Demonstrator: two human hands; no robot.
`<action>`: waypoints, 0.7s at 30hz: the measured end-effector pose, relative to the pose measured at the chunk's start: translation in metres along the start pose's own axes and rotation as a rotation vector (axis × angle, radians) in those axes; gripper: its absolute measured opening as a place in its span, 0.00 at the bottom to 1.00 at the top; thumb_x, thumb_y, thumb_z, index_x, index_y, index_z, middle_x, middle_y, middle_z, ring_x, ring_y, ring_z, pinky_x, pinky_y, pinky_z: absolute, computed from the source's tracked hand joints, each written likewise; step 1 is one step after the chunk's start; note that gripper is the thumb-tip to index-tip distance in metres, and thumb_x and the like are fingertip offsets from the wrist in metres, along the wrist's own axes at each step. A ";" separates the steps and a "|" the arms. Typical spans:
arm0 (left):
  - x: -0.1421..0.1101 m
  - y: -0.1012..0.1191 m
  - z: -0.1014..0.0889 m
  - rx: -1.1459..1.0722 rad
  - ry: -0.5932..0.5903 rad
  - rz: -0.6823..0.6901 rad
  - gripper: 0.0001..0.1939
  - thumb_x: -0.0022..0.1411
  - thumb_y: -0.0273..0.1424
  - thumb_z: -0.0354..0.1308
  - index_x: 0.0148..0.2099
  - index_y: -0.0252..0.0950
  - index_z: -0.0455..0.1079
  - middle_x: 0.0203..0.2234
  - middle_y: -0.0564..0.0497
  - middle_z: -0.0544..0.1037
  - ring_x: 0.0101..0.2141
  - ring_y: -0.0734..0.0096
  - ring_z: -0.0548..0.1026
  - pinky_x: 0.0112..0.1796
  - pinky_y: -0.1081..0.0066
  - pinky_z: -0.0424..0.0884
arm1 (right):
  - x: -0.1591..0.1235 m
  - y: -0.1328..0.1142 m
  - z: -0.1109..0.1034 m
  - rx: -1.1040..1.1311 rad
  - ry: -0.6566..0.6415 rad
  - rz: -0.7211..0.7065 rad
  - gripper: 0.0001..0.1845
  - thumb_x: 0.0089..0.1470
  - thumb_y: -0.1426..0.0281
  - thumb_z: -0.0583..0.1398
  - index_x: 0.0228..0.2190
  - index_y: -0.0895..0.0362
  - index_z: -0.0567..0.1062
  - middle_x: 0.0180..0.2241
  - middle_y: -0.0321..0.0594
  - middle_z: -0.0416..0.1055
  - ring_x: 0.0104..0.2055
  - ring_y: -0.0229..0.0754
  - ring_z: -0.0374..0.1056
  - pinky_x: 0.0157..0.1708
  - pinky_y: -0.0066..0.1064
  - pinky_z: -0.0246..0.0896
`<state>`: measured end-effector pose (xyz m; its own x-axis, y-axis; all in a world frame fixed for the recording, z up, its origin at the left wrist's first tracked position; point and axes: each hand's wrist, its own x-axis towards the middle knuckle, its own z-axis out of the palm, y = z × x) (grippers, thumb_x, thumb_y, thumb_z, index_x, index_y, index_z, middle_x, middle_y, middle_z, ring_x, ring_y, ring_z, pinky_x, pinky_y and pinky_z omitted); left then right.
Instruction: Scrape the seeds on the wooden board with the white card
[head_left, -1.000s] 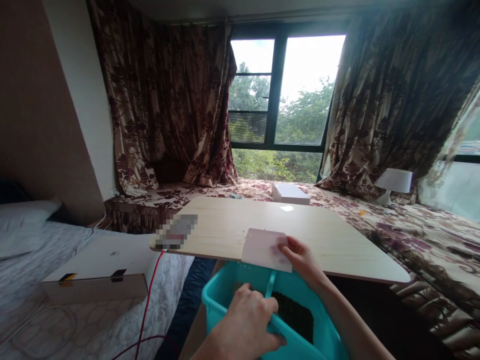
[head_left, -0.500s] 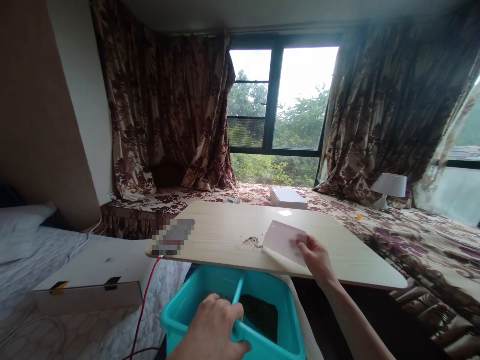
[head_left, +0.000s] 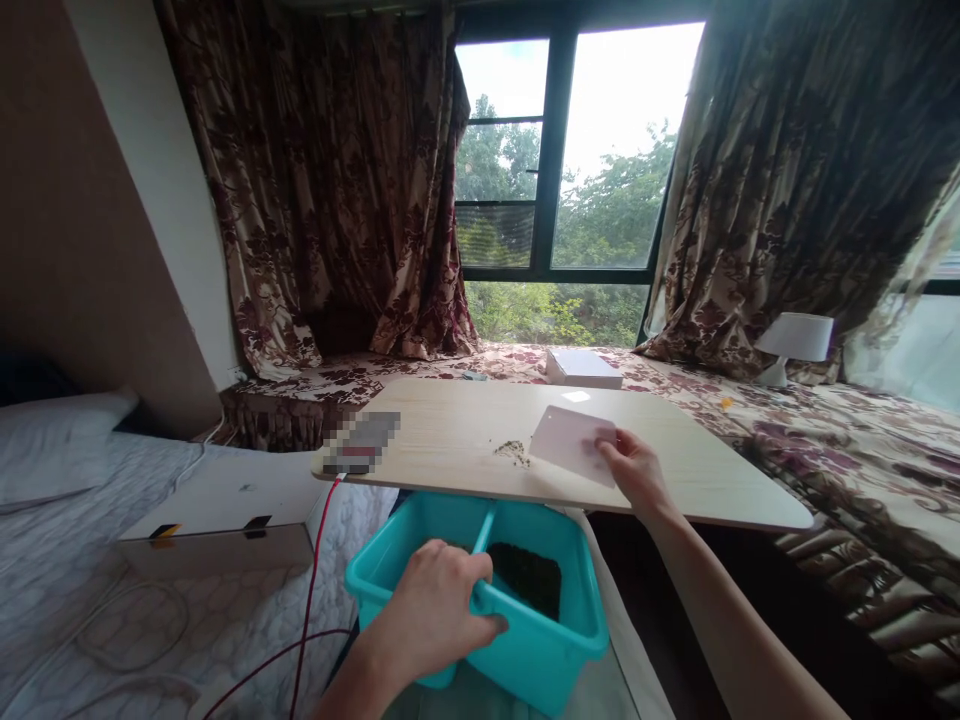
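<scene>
Translucent card now sits farther right over the bench, beside crumbs; your right hand pinches it, your left hand grips the teal tub.

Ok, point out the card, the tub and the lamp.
Card (head_left: 568,443), head view: on its flat face.
Tub (head_left: 532,660), head view: on its near wall.
Lamp (head_left: 796,337), head view: on its white shade.
</scene>
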<state>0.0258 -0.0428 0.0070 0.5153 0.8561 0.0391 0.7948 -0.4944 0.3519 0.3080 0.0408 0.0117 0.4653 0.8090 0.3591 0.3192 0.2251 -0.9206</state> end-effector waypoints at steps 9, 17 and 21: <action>0.000 0.000 0.000 0.017 -0.007 0.000 0.11 0.49 0.41 0.59 0.33 0.41 0.70 0.28 0.53 0.74 0.36 0.63 0.70 0.38 0.68 0.61 | -0.003 0.002 0.003 0.007 -0.035 0.035 0.16 0.41 0.66 0.59 0.33 0.61 0.75 0.30 0.44 0.77 0.28 0.41 0.71 0.24 0.29 0.65; -0.003 -0.001 -0.002 0.022 0.006 0.000 0.10 0.49 0.40 0.59 0.33 0.42 0.70 0.27 0.54 0.73 0.35 0.64 0.70 0.37 0.69 0.61 | -0.009 -0.006 -0.001 0.045 -0.054 0.065 0.15 0.40 0.67 0.60 0.33 0.60 0.75 0.31 0.45 0.77 0.28 0.41 0.72 0.25 0.28 0.66; -0.004 -0.003 -0.004 -0.010 -0.011 -0.034 0.11 0.50 0.41 0.59 0.35 0.42 0.70 0.29 0.54 0.74 0.38 0.63 0.70 0.39 0.69 0.60 | -0.012 -0.009 -0.006 0.050 -0.057 0.098 0.14 0.40 0.68 0.60 0.33 0.60 0.75 0.30 0.43 0.77 0.28 0.41 0.72 0.24 0.27 0.66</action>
<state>0.0203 -0.0441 0.0096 0.4913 0.8708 0.0170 0.8087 -0.4633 0.3625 0.3046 0.0261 0.0165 0.4445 0.8575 0.2592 0.2325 0.1690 -0.9578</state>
